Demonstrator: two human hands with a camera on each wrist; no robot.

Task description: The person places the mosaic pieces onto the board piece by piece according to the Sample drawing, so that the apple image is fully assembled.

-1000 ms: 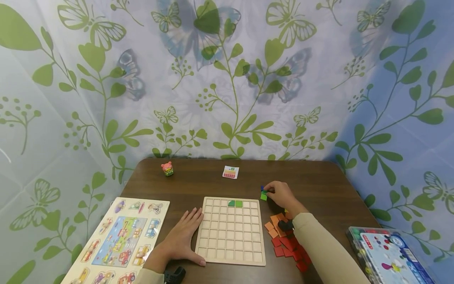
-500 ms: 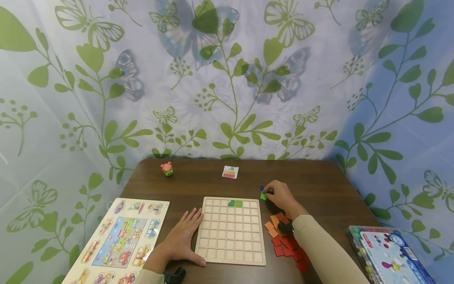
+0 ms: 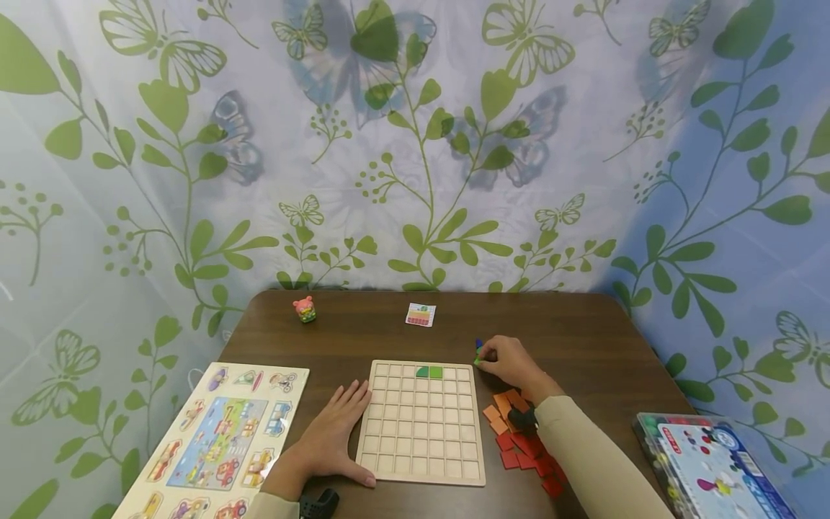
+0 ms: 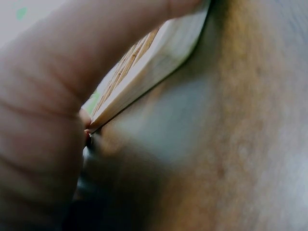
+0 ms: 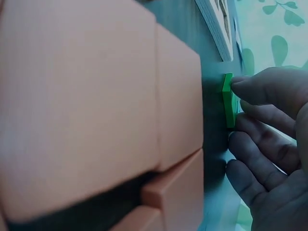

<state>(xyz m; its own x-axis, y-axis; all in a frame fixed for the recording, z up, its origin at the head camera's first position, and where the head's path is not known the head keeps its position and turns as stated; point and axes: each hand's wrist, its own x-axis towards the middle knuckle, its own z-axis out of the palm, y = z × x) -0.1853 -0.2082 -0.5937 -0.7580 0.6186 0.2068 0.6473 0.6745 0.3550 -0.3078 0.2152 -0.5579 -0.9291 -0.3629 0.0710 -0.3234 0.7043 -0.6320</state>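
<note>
A wooden grid board (image 3: 421, 425) lies in the middle of the table, with a green quarter-round tile (image 3: 423, 372) and a green square tile (image 3: 436, 372) in its top row. My left hand (image 3: 333, 432) rests with spread fingers along the board's left edge; its thumb lies by the lower corner, and the board's side (image 4: 149, 77) shows beneath it in the left wrist view. Right of the board, my right hand (image 3: 509, 364) pinches a loose green tile (image 5: 228, 101) with thumb and curled fingers, low at the tabletop. A blue tile (image 3: 478, 343) shows just beyond the fingertips.
Orange tiles (image 3: 502, 407) and red tiles (image 3: 528, 447) are heaped below the right wrist. A picture card (image 3: 421, 315) and a pink figurine (image 3: 305, 309) stand farther back. A picture puzzle board (image 3: 220, 440) lies left, a clear plastic box (image 3: 707, 461) right.
My right hand has shifted slightly toward the board, and its thumb and fingers now cover most of the loose green tile. The left hand stays in place.
</note>
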